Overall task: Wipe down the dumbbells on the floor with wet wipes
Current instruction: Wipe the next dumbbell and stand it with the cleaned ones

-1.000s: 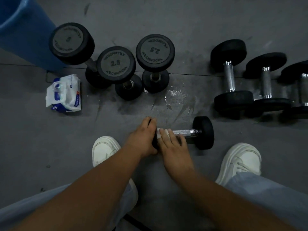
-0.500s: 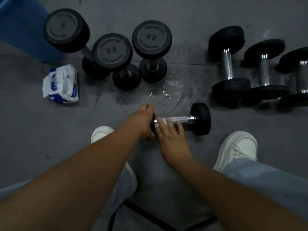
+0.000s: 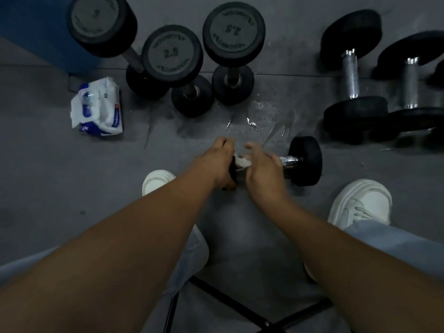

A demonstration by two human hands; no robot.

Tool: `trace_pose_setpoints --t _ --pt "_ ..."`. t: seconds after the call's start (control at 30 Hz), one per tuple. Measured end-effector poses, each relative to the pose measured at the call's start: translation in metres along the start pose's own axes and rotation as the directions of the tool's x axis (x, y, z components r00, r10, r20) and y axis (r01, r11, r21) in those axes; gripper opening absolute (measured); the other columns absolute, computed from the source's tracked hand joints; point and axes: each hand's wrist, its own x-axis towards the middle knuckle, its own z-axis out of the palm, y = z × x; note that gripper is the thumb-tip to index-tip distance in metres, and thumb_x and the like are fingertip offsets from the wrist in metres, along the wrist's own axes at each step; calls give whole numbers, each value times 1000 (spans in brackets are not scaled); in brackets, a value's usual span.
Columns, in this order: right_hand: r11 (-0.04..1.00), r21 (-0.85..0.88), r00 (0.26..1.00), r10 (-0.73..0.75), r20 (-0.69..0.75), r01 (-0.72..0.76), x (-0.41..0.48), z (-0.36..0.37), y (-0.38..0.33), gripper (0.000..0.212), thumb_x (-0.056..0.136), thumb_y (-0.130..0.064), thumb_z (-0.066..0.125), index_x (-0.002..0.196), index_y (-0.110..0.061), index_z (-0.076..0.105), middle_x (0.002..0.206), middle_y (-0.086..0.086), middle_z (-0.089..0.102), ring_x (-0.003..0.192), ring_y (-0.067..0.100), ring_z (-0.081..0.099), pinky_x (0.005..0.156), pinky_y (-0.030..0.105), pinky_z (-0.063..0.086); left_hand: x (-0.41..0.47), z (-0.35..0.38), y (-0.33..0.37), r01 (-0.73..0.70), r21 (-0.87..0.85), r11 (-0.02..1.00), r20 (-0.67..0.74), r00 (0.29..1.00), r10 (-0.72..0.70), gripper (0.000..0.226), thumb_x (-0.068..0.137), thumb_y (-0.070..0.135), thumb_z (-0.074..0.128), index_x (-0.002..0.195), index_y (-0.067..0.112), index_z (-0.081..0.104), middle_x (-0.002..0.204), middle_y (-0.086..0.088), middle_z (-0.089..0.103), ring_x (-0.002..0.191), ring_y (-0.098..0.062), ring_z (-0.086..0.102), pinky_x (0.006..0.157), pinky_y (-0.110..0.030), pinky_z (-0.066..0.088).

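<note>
Your left hand [image 3: 219, 162] grips the dumbbell [image 3: 306, 161] by its left head. Your right hand [image 3: 263, 170] covers the handle beside the wipe [image 3: 241, 162]; blur hides whether it grips.

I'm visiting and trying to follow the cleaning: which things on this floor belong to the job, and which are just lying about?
Part of the job: small dumbbell, gripped by the left hand; wet wipe at the right hand; pack of wipes; upright dumbbells; lying dumbbells.
Just there: blue object; wet patch; white shoes, worn by the person.
</note>
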Motion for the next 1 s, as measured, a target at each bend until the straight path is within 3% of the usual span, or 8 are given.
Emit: trace_pose_setpoints --t 0.13,0.27,0.37,0.43,0.53,0.7,0.87,1.0 --pt "988 -121 993 100 64 -92 22 9 -5 26 86 -12 48 107 -19 62 98 9 69 97 31 60 82 35 34 -1 1 0 -2 2 1000 -35 999 2 114 54 28 91 145 19 24 145 0 26 119 -30 53 85 -41 49" --pt "932 -346 956 -4 293 110 -24 20 2 62 85 -13 44 146 -20 35 157 1 27 147 19 17 114 46 10 -3 2 1 -20 -24 999 -32 999 20 120 58 28 89 152 16 15 153 -3 18 125 -32 50 97 -45 48" --pt "847 -442 906 -101 412 296 -23 2 14 67 85 -15 26 152 -21 23 162 -3 8 149 21 2 115 52 0 -3 2 1 -17 -10 1000 -35 999 17 121 57 30 90 152 16 15 153 -1 18 127 -30 48 97 -43 48" --pt "809 -483 882 -89 463 335 2 2 16 61 93 -21 32 152 -22 18 162 -4 7 149 23 -4 116 54 -5 -1 1 1 -9 1 1000 -33 999 9 121 55 30 90 150 17 17 151 -1 20 126 -30 49 96 -43 49" --pt "825 -510 907 -8 421 244 15 13 8 57 98 -33 42 151 -21 24 159 -2 21 149 24 4 116 54 -2 -3 4 0 -11 -21 1000 -51 999 10 121 55 28 89 151 18 16 151 0 19 127 -29 48 96 -46 49" --pt "836 -479 934 -102 342 267 -21 13 16 59 85 -19 50 144 -15 43 150 5 41 140 27 35 113 53 20 -4 9 -2 -26 -32 999 -64 998 24 123 58 32 88 153 18 11 155 1 11 132 -27 44 99 -45 48" --pt "816 -525 917 -14 399 241 11 20 4 54 94 -31 44 146 -16 37 153 3 34 147 26 15 116 52 1 -6 11 -2 -31 -46 998 -100 995 26 116 59 31 87 151 18 17 152 2 18 129 -26 47 94 -42 49" --pt "935 -332 977 -60 207 128 -32 17 2 51 79 -22 39 124 -17 62 127 4 62 123 22 54 104 46 36 -6 12 -2 -38 -53 998 -102 994 32 116 59 36 87 150 19 17 152 3 16 130 -26 46 97 -45 49"
